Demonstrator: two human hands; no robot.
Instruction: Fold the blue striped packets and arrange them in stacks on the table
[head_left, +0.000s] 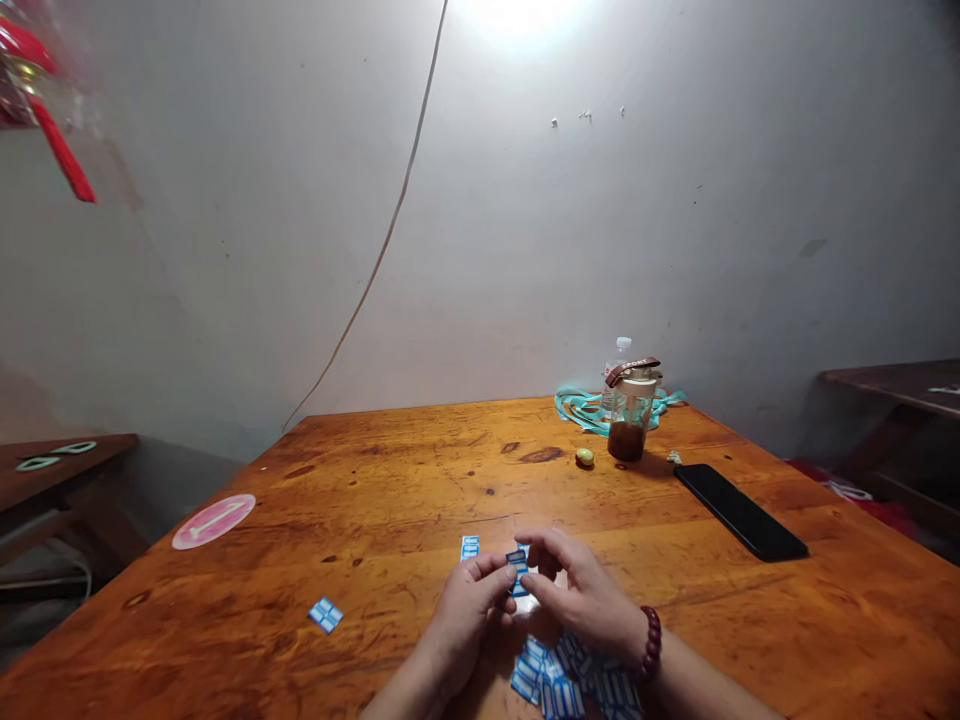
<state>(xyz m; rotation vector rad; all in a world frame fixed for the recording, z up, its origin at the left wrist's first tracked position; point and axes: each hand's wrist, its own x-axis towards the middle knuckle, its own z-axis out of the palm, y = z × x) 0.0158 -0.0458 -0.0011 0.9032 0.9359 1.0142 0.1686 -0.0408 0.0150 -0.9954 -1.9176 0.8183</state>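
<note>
"Blue card: where is it being held?"

"Over the surface, between the left hand and the right hand. The left is pinching it with thumb and finger, probably keeping most of its face uncovered. The right is curling beside it, thumb near the edge; I cannot tell whether it is gripping too."

"Where is the pile lying?"

"Between the forearms, close to the body, likely for easy reach. 1 loose card is lying well apart on the left; 1 far card is showing just beyond the left hand."

"What are the containers holding?"

"The cup is holding a dark brown drink. Behind it, a clear bottle is standing, its contents hiding from view. Both are standing away from the cards, perhaps keeping spills off."
</note>
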